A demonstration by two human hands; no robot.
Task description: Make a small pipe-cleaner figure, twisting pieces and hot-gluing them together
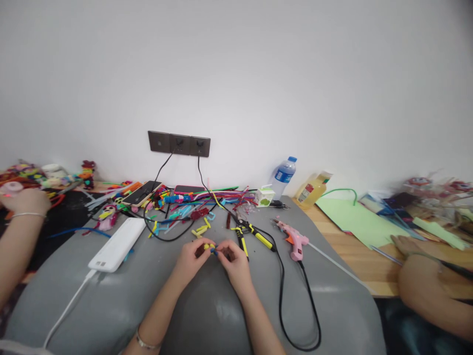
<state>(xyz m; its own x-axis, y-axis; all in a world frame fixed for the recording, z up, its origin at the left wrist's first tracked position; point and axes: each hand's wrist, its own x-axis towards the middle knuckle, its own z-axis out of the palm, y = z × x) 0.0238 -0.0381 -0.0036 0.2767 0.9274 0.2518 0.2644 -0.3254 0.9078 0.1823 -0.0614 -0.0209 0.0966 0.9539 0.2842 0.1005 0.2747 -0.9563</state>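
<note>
My left hand (191,259) and my right hand (233,260) meet over the grey cloth (207,305), fingers pinched together on a small yellow and blue pipe-cleaner piece (211,248). Both hands are closed on it. Just beyond my right hand lie yellow-handled pliers (248,232). Loose yellow pipe-cleaner bits (201,229) lie just past my left hand.
A pink glue gun (294,240) with a black cord lies to the right. A white power bank (117,244) is at the left. Many coloured pipe cleaners (192,199), phones, a water bottle (284,176) and a wall socket (179,143) are at the back. Other people's arms are at both sides.
</note>
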